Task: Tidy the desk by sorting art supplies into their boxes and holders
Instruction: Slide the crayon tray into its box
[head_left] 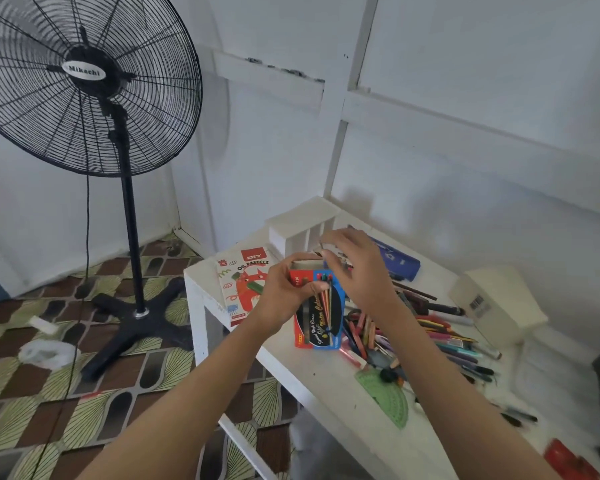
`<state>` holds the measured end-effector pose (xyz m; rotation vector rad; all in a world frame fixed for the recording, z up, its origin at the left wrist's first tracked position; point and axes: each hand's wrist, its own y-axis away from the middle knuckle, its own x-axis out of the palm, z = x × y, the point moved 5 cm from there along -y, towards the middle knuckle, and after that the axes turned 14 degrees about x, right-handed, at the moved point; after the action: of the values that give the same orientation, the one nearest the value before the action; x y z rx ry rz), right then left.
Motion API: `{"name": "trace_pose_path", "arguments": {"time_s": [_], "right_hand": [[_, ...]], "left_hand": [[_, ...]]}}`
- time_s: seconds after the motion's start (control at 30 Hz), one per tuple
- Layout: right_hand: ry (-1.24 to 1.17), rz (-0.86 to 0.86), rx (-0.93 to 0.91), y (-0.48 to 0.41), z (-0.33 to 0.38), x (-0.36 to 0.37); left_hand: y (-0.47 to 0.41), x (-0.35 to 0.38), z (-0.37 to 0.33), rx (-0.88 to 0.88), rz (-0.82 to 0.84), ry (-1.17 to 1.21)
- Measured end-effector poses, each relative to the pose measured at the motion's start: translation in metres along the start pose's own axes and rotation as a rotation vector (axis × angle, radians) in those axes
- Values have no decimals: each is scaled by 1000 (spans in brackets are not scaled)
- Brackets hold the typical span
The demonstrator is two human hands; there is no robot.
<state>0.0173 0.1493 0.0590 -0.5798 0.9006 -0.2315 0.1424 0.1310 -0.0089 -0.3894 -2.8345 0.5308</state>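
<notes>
My left hand (pixel 284 289) grips the top of a red and blue colour pencil box (pixel 321 317), held upright above the white desk (pixel 326 379). At the box's open top flap, my right hand (pixel 354 268) pinches its fingers together; what they hold is too small to tell. An oil pastels box (pixel 243 289) lies flat on the desk's left end. A heap of loose pencils, pens and pastels (pixel 426 337) lies to the right of the pencil box. A white desk organiser (pixel 305 226) stands at the back.
A blue pencil case (pixel 395 259) lies behind my right hand. A white box (pixel 496 303) stands at the right. A green protractor (pixel 385 393) and a red object (pixel 565 459) lie near the front edge. A black standing fan (pixel 84 84) stands on the patterned floor left of the desk.
</notes>
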Motion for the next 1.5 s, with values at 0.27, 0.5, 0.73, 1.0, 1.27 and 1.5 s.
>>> {"name": "trace_pose_path", "arguments": {"time_s": [0.27, 0.5, 0.73, 1.0, 1.27, 1.5], "right_hand": [[62, 40, -27, 19, -13, -2], [47, -21, -4, 23, -12, -4], [-197, 49, 199, 22, -16, -2], [-364, 88, 379, 22, -16, 0], [-373, 28, 341, 30, -7, 4], [-370, 3, 359, 27, -4, 2]], "left_hand": [[1, 4, -6, 45, 28, 10], [0, 4, -13, 36, 51, 7], [2, 5, -18, 101, 16, 63], [-7, -6, -32, 247, 31, -137], [-1, -12, -31, 213, -19, -184], [1, -7, -31, 236, -118, -172]]}}
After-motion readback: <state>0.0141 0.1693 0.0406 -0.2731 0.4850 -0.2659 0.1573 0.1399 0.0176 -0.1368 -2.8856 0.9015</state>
